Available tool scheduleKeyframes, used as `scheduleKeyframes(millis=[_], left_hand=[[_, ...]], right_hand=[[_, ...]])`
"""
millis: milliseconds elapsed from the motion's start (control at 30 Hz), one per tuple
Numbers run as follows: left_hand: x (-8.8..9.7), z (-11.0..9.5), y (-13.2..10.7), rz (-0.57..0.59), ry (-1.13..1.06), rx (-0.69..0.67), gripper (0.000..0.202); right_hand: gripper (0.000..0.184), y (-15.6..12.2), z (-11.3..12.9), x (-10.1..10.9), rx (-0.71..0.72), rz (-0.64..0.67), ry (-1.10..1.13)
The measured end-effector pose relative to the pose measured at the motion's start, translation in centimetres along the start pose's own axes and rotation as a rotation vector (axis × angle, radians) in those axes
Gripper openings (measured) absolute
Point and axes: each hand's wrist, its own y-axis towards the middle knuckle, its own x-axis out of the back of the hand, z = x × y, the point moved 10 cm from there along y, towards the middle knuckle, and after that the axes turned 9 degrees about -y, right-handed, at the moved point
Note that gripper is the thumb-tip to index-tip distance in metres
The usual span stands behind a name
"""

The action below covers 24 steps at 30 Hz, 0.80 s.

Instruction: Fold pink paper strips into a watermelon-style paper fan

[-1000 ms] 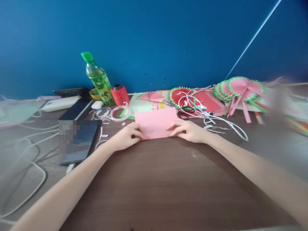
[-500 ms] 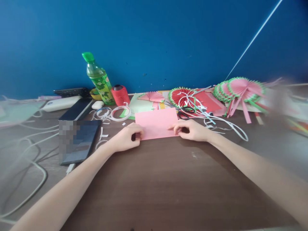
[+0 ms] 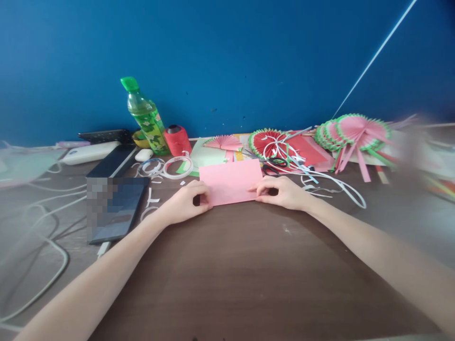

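A plain pink sheet of paper point(image 3: 230, 182) lies on the brown table in front of me, its far edge near the craft things. My left hand point(image 3: 190, 201) pinches the sheet's near left corner between thumb and fingers. At the near right corner, my right hand point(image 3: 280, 193) holds the paper the same way, with fingertips on top and thumb at the front edge. Behind the sheet are black-handled scissors point(image 3: 275, 166) and a pleated pink paper fan point(image 3: 223, 142).
Left stand a green-capped bottle point(image 3: 144, 116), a red thread spool point(image 3: 177, 140), tape rolls point(image 3: 178, 167) and a tablet-like device point(image 3: 121, 208). Right are white cables point(image 3: 350, 194), red paper point(image 3: 309, 150) and pink-green pleated fans point(image 3: 362, 130). A blue wall point(image 3: 227, 61) rises behind.
Both thumbs have shifted slightly inward along the paper's near edge, the left one to the right and the right one to the left. The sheet is nearly still.
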Motion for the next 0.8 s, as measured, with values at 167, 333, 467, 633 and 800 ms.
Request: scheduleKeyframes(millis=[167,333,467,633,800], left_hand=[[0.2,-0.1,0.1,-0.025,-0.011,-0.009,0.005],[0.5,-0.1,0.3,-0.055,-0.014,0.005,0.009],[0.2,-0.1,0.4,-0.025,-0.009,0.012,0.010],[0.0,-0.1,0.4,-0.013,-0.016,0.020,0.011],[0.1,-0.1,0.5,-0.045,0.043,0.033,0.012]], right_hand=[[0.013,0.3,0.1,0.2,-0.005,-0.036,-0.002],[0.012,0.6,0.7,0.5,0.050,-0.081,-0.101],[0.013,0.8,0.4,0.4,0.015,-0.069,-0.109],[0.009,0.9,-0.1,0.2,-0.035,-0.071,-0.077],[0.007,0.8,-0.1,-0.1,-0.034,-0.058,-0.075]])
